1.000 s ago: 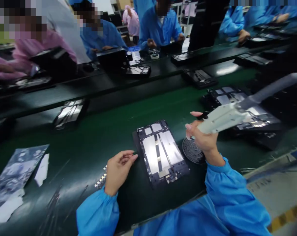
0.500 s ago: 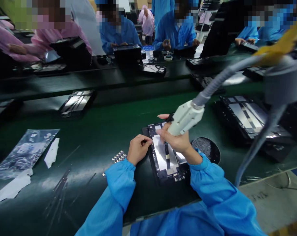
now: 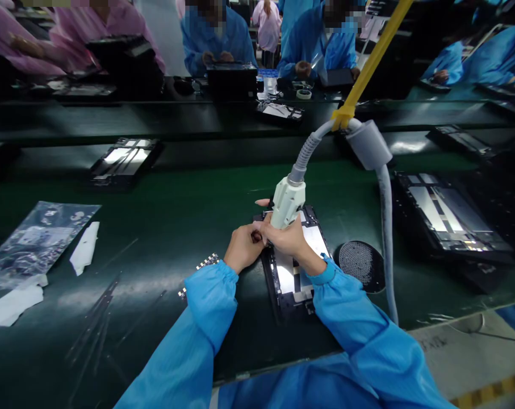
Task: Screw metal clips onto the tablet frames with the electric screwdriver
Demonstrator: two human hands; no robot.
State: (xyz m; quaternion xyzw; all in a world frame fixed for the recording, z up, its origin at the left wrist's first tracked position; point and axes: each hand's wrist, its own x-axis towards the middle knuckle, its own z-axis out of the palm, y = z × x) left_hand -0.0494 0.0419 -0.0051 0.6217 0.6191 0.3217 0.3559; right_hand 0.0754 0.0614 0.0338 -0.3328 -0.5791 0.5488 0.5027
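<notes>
My right hand (image 3: pixel 287 236) is wrapped round a pale green electric screwdriver (image 3: pixel 288 199), held over the left side of an opened tablet (image 3: pixel 286 274). Its working tip is hidden by my fingers. My left hand (image 3: pixel 243 248) is pinched at the tablet's left edge, its fingertips close against the right hand's. What the pinch holds, if anything, I cannot make out. The tablet lies with its inside facing up, showing silvery panels and a dark strip. Beside it on the right is a round black dish (image 3: pixel 360 264) of tiny metallic pieces, which look like screws.
A grey cable (image 3: pixel 387 227) hangs from a yellow strap (image 3: pixel 376 57) right of the screwdriver. More opened tablets lie stacked at right (image 3: pixel 448 210) and singly at left (image 3: pixel 125 159). A plastic bag (image 3: pixel 44 238) and small parts (image 3: pixel 206 261) lie left. Co-workers sit across the bench.
My right hand has brought the screwdriver left and turned it more upright, up to my left hand's fingertips. The cable and yellow strap have swung left. The view has shifted slightly.
</notes>
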